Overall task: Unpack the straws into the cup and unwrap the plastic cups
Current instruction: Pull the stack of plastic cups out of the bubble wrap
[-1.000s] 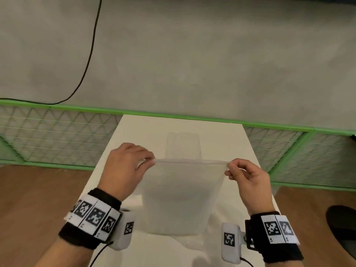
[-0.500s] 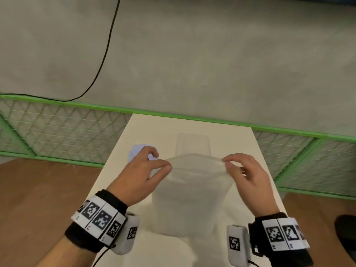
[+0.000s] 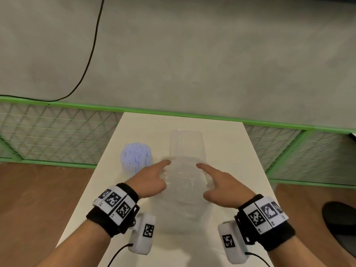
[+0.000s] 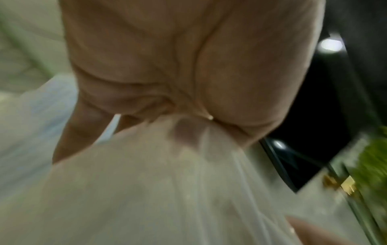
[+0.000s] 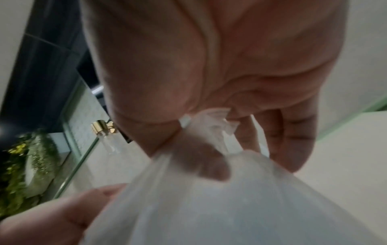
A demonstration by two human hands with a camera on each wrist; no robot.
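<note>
A crumpled clear plastic bag hangs between my two hands over the white table. My left hand grips its left side and my right hand its right side, each with the index finger stretched forward. In the left wrist view the bag is pinched under the left hand. The right wrist view shows the bag's bunched edge pinched in the right hand. A clear stack of plastic cups stands just behind the bag. Pale blue straws stand upright in a cup to the left.
A green-framed mesh fence runs behind the table on both sides, with grey floor and a black cable beyond. Wooden floor lies left and right of the table. A dark round object sits at the right edge.
The hands have come closer together and lower, so the bag that was stretched wide is now bunched between them. The straws have come into view on the left.
</note>
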